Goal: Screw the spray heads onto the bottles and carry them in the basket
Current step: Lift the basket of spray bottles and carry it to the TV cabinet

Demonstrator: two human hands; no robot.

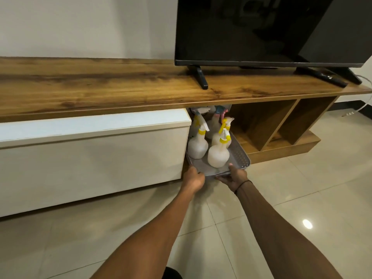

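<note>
A grey perforated basket (241, 157) sits partly inside an open compartment under the wooden TV stand, its front end sticking out over the floor. Several white spray bottles stand in it with yellow-and-white spray heads on; the front one (218, 156) and the left one (197, 147) are plainest, others behind are partly hidden under the stand's top. My left hand (193, 178) grips the basket's front left corner. My right hand (234, 177) holds the front right edge, thumb on the rim and fingers under it.
The wooden top (100, 87) carries a black TV (261, 31) and a remote (330, 78). A white cabinet front (90, 154) stands left of the basket. Open wooden compartments (267, 125) lie to its right. Glossy beige floor tiles (281, 198) spread below.
</note>
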